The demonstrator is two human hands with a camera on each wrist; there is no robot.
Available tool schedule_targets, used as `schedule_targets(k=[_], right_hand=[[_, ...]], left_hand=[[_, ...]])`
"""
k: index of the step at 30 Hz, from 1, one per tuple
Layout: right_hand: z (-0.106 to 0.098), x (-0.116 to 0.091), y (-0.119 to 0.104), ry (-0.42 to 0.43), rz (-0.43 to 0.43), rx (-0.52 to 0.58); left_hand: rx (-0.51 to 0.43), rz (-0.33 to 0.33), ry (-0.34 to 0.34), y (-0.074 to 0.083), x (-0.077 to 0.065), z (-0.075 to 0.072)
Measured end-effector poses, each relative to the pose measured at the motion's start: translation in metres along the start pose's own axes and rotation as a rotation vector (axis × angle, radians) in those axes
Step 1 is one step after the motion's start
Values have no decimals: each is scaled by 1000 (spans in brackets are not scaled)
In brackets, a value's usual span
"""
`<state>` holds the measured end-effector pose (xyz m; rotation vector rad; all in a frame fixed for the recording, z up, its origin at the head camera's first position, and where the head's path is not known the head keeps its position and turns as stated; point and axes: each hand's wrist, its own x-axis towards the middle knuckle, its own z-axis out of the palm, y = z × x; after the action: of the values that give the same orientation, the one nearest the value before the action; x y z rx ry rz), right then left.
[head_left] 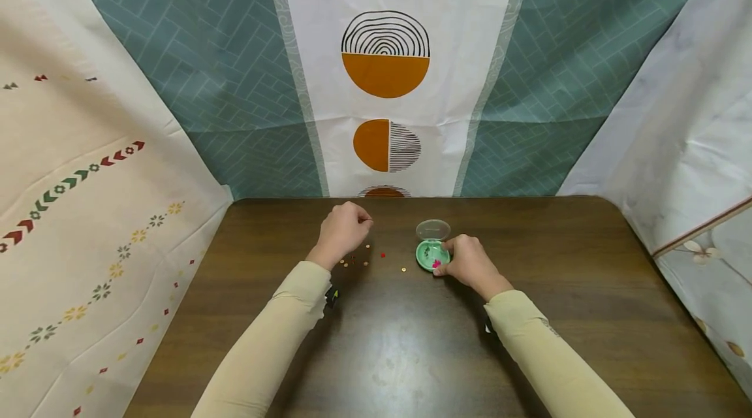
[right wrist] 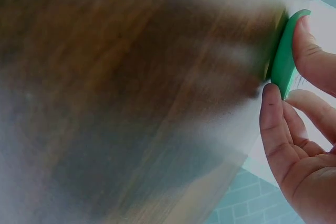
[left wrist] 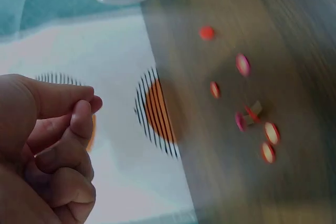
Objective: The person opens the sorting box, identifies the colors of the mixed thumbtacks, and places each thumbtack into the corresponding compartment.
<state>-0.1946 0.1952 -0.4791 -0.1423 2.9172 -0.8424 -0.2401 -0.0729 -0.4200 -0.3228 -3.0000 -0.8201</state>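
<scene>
sleeves, two. left hand, left of green case: fingertips pressed together, contents untellable. right hand: pinching case; tilting could spill pink piece.

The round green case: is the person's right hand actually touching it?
Touching. The right wrist view shows the right hand holding the green case, thumb against its side.
</scene>
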Motion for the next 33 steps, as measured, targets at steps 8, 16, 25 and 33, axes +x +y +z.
schedule_targets(k=[8,16,25,33], right_hand=[[-2,0,1,-5,-11,-3],[-1,-1,0,-13,-11,-1],[2,-1,1,-16,-2,16],[1,-1,1,-3,-16,8]], left_hand=[[114,-172,-91,-34,-4,-6],[155,-272,-204,-45,-13,3],[177,-295,-213,-40,-16,12],[179,-295,-219,-39,-16,16]])
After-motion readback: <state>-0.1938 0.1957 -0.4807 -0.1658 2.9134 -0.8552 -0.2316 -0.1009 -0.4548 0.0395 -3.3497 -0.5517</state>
